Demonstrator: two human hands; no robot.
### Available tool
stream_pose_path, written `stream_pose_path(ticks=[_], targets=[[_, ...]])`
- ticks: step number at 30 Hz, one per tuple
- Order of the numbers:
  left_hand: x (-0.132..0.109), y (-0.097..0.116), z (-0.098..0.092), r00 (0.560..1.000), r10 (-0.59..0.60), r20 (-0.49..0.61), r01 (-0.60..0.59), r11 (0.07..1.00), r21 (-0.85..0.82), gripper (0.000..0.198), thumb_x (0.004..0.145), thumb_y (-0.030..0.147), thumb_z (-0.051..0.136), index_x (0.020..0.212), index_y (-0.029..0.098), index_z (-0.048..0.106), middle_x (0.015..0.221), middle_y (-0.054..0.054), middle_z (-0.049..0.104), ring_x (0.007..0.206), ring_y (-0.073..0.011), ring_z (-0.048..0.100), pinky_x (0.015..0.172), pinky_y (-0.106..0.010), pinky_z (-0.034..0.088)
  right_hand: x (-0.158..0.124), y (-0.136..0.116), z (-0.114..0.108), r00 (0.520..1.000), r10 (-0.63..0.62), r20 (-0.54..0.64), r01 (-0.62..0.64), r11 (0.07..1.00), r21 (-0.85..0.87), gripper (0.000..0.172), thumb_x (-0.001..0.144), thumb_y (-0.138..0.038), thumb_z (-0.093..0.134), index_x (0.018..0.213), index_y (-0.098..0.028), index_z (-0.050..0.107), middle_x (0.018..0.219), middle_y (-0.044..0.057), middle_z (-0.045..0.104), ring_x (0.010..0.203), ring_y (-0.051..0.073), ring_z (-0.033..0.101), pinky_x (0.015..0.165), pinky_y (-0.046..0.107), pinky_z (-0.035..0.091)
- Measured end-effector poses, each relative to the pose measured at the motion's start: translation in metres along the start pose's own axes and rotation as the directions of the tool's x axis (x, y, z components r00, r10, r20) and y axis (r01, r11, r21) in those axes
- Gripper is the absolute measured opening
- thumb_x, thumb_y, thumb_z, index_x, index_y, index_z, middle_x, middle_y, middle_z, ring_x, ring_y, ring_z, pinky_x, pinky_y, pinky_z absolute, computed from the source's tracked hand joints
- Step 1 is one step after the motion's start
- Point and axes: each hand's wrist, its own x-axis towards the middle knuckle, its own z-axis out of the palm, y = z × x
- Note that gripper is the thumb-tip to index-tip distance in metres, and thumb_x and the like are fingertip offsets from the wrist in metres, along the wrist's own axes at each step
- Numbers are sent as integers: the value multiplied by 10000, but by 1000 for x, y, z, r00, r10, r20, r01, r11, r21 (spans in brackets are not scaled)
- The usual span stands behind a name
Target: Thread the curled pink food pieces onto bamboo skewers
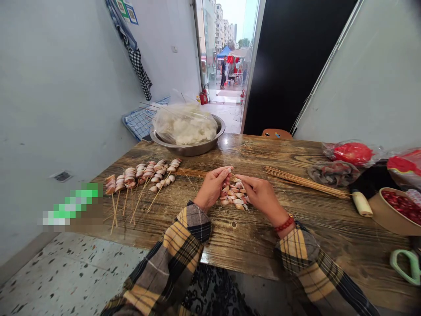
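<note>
My left hand (215, 186) pinches a garlic clove (229, 169), most of it hidden by my fingers. Opposite it, my right hand (261, 194) grips a thin bamboo skewer (234, 176) whose tip meets the clove; whether it has gone in I cannot tell. Loose unpeeled garlic cloves (234, 193) lie in a pile on the table under and between my hands. To the left, several skewers threaded with garlic cloves (130, 174) rest side by side, their bare sticks pointing toward me.
A bundle of bare skewers (305, 182) lies right of my hands on the wooden table (237, 245). A metal basin (192, 150) holding a plastic bag (184, 123) stands at the back. On the right are a bowl of red fruit (403, 206), a grey cloth (333, 172) and green-handled scissors (406, 265).
</note>
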Motion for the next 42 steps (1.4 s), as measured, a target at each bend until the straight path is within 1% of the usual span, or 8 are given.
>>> stream_pose_path(ticks=[4, 7, 11, 16, 21, 28, 36, 42], targets=[[-2, 0, 0, 1000, -19, 20, 20, 997, -70, 403, 733, 408, 724, 1038, 147, 692, 787, -12, 591, 607, -61, 498, 540, -180, 392, -1, 0, 5, 999, 8, -31, -5, 995, 103, 327, 936, -250, 435, 1164, -259, 670, 1090, 38, 722, 938, 207, 690, 775, 316, 529], [-4, 0, 0, 999, -33, 37, 36, 996, -83, 421, 774, 497, 660, 984, 134, 698, 772, -17, 570, 589, -60, 482, 516, -180, 375, -2, -1, 7, 998, 4, -61, 3, 993, 119, 327, 943, -271, 417, 1156, -238, 662, 1084, 48, 722, 927, 208, 688, 773, 322, 524], [-6, 1, 4, 999, 2, 36, 0, 999, -53, 457, 750, 534, 665, 906, 107, 707, 716, -10, 533, 563, -56, 442, 490, -179, 336, -3, 0, 7, 998, 6, -56, 0, 996, 93, 307, 956, -319, 405, 1072, -213, 669, 974, 52, 740, 830, 203, 690, 739, 315, 510], [-10, 4, 8, 998, 59, 20, -60, 998, 25, 501, 733, 566, 656, 949, 117, 709, 625, 25, 463, 547, -64, 398, 472, -181, 304, -3, 1, 4, 997, -15, -72, 22, 996, 91, 275, 954, -327, 418, 958, -198, 660, 895, 46, 730, 784, 187, 675, 700, 289, 492], [-14, 9, 10, 996, 69, 58, -76, 990, 122, 518, 769, 591, 595, 987, 129, 679, 609, 40, 413, 530, -66, 379, 453, -170, 307, -3, 1, 3, 993, -52, -111, 65, 991, 117, 253, 950, -311, 428, 956, -195, 653, 895, 48, 725, 792, 182, 672, 712, 286, 504], [-18, 10, 12, 997, 20, 73, -28, 992, 122, 513, 780, 608, 571, 965, 139, 660, 555, 68, 318, 458, -53, 309, 399, -160, 298, -5, -2, 3, 987, -65, -150, 84, 989, 122, 237, 943, -310, 454, 969, -206, 666, 909, 56, 731, 815, 198, 681, 732, 313, 527], [-22, 12, 17, 998, -38, 54, 34, 997, 71, 485, 758, 580, 617, 960, 141, 656, 553, 62, 369, 473, -70, 378, 412, -176, 336, -6, -6, 5, 983, -62, -172, 76, 994, 73, 254, 953, -290, 428, 942, -200, 666, 885, 60, 732, 779, 195, 683, 684, 302, 512], [-21, 11, 19, 999, 47, 19, -49, 992, 117, 486, 752, 575, 613, 898, 114, 668, 548, 62, 376, 504, -66, 360, 478, -190, 329, -7, -4, 8, 983, -45, -179, 54, 998, 43, 264, 955, -302, 422, 954, -200, 665, 879, 54, 729, 763, 195, 673, 686, 309, 493]])
